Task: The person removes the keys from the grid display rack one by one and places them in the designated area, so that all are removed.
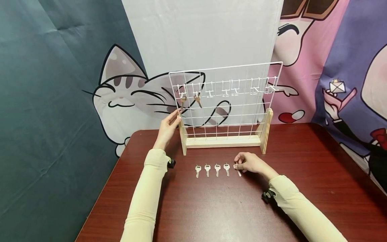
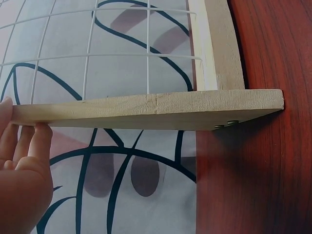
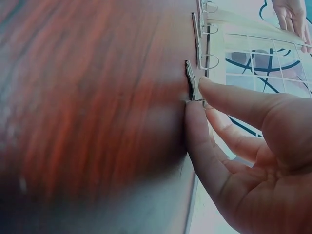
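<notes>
Pinching a key [image 1: 240,173] by its head in the right grip [image 1: 252,163], at three o'clock from four loose keys [image 1: 217,168] on the surface [image 1: 211,208]; pointing its blade toward five o'clock. In the head view, facing bare hooks [image 1: 270,88] on the wire rack [image 1: 223,143], well apart, between eleven and one o'clock. Grasping the rack's left post [image 1: 182,137] near its top in the left grip [image 1: 168,129], farther from the key. Hiding part of the key's head behind the right grip; cutting off the left grip at nine o'clock in the left wrist view; not showing clearly whether touching the surface with the key.
</notes>
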Motion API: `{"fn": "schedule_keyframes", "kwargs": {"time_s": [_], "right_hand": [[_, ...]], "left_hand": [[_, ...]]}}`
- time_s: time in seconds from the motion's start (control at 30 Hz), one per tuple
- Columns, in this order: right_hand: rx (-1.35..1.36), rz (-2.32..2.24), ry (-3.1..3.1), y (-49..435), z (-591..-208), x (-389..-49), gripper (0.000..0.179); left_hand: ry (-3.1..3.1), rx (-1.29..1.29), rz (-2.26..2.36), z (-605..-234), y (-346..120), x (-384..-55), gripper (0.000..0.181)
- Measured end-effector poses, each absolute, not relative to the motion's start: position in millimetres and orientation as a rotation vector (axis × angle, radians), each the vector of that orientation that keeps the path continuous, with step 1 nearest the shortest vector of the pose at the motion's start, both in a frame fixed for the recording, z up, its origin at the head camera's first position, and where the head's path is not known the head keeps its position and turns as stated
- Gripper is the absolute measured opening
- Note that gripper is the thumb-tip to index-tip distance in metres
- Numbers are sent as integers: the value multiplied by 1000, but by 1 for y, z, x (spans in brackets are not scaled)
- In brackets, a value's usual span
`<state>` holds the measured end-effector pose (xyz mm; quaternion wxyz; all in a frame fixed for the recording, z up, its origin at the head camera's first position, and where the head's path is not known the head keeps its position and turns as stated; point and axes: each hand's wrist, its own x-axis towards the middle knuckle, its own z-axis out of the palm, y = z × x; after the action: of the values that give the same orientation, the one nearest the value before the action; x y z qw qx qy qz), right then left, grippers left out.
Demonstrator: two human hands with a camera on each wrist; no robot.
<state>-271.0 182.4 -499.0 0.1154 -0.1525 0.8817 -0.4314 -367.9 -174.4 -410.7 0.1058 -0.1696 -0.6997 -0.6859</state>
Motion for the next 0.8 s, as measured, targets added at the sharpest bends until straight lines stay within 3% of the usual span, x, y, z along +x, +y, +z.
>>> {"fn": "schedule_keyframes", "kwargs": {"time_s": [0.8], "right_hand": [[-489, -1324, 2502, 216, -460, -283, 43]], "left_hand": [[-2067, -505, -2075, -397, -174, -354, 47]]}}
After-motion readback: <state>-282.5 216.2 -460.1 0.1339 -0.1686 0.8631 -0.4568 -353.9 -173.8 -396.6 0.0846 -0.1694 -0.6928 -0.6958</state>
